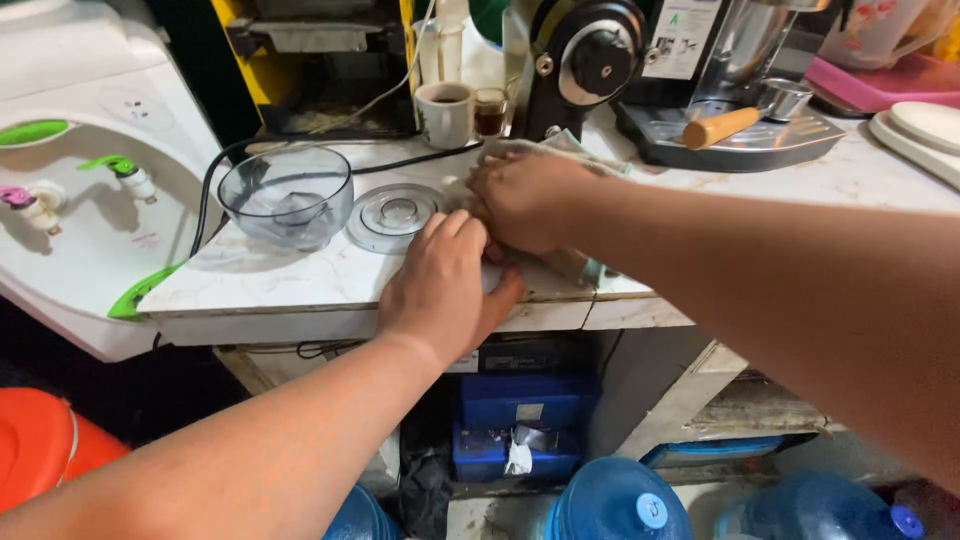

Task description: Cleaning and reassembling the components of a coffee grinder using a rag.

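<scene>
marble-patterned white counter [300, 285] in a cramped drinks-making corner, seen from above by the person working at it. both bare arms reach forward and meet near the counter's front edge. the left hand [440, 290] lies palm down, fingers curled, pressing on a pale cloth [580, 265], with its thumb hooked toward the edge. the right hand [522, 198] sits just behind and slightly right of it, fingers bent down onto the same cloth, touching the left hand's fingertips. whether either hand actually pinches the cloth or only presses it flat cannot be told. the cloth runs diagonally from the hands back and right toward a black grinder [585, 60], so its long axis points away from the person; the right hand is nearer its far end.

just left of the hands lie a round clear lid [392, 215] and, further left, a clear plastic hopper bowl [286, 195]. behind stand a white cup [444, 112] and a small glass of dark liquid [490, 112]. a water dispenser [80, 190] stands at far left; blue water bottles [615, 500] sit below.
</scene>
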